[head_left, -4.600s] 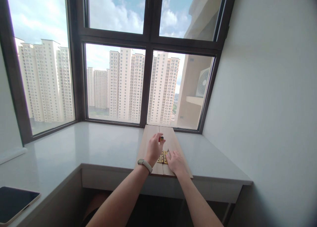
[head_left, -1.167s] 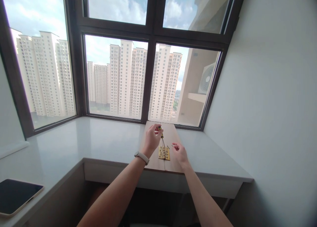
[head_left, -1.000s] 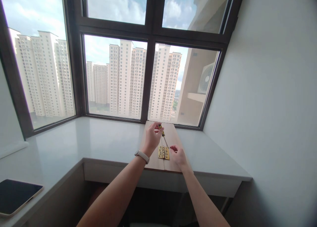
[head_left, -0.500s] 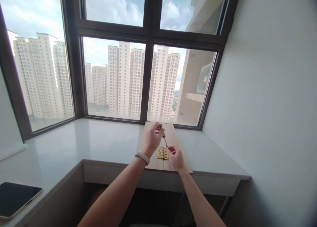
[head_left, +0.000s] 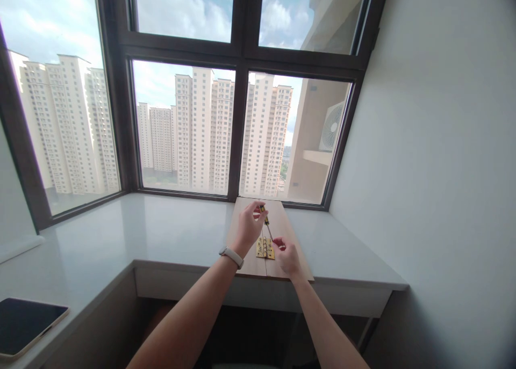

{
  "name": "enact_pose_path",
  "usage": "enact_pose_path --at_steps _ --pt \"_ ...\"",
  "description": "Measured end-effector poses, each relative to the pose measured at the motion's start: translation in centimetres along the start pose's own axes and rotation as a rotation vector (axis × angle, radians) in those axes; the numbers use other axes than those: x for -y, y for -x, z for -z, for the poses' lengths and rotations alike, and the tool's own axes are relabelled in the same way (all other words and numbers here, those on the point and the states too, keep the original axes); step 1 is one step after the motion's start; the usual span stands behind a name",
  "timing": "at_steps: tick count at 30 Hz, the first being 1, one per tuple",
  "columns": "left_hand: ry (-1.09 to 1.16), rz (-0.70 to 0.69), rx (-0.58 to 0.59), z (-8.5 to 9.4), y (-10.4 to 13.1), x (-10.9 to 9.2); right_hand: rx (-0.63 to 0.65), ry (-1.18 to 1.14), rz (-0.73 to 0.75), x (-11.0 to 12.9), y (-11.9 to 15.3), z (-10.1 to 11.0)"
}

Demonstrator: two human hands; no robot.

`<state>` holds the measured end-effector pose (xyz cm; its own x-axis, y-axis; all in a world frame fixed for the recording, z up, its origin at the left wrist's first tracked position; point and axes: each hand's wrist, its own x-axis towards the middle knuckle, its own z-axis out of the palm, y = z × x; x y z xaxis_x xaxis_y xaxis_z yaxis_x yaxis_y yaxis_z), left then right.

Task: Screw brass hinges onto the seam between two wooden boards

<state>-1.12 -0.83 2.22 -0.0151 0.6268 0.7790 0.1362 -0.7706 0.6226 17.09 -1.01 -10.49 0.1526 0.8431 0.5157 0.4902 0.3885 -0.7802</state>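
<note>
My left hand [head_left: 249, 226] is closed around the yellow-and-black handle of a screwdriver [head_left: 265, 217]. The screwdriver leans, its shaft running down and to the right toward the upper right corner of a brass hinge [head_left: 264, 248]. The hinge lies opened flat across the seam between two light wooden boards [head_left: 246, 265]. At the screwdriver's tip, the thumb and fingers of my right hand [head_left: 287, 257] are pinched together. Whether they grip a screw or the tip itself is too small to tell.
The boards rest on a white windowsill counter [head_left: 185, 234], reaching from its front edge to the dark window frame [head_left: 238, 127]. A tablet [head_left: 28, 326] with a dark screen lies at lower left. A white wall [head_left: 423, 143] rises on the right.
Both hands, the screwdriver and the hinge keep nearly the same places. Only a very slight shift of the view shows.
</note>
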Motion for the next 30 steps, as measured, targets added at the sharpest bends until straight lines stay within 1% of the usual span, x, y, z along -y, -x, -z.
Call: enact_pose_path --at_steps 4,9,13,18,24,30 --pt "0.018 -0.003 0.034 -0.3 0.0 0.0 0.004 -0.003 0.02 -0.2 -0.1 0.0" --pt "0.019 -0.014 0.085 -1.2 0.2 0.5 0.058 0.066 0.067 -0.7 -0.4 0.2" --pt "0.023 0.007 0.143 -1.8 0.8 1.0 0.084 0.115 0.034 -1.6 -0.7 0.4" --pt "0.036 0.004 0.198 -2.0 1.2 1.3 0.1 0.099 -0.026 -2.3 -1.0 0.5" --pt "0.018 0.0 0.204 -2.1 1.2 1.8 0.106 0.072 -0.031 -2.8 -1.1 0.5" --pt "-0.034 0.043 0.199 -2.0 1.1 2.2 0.151 0.085 -0.041 -2.2 -0.9 0.8"
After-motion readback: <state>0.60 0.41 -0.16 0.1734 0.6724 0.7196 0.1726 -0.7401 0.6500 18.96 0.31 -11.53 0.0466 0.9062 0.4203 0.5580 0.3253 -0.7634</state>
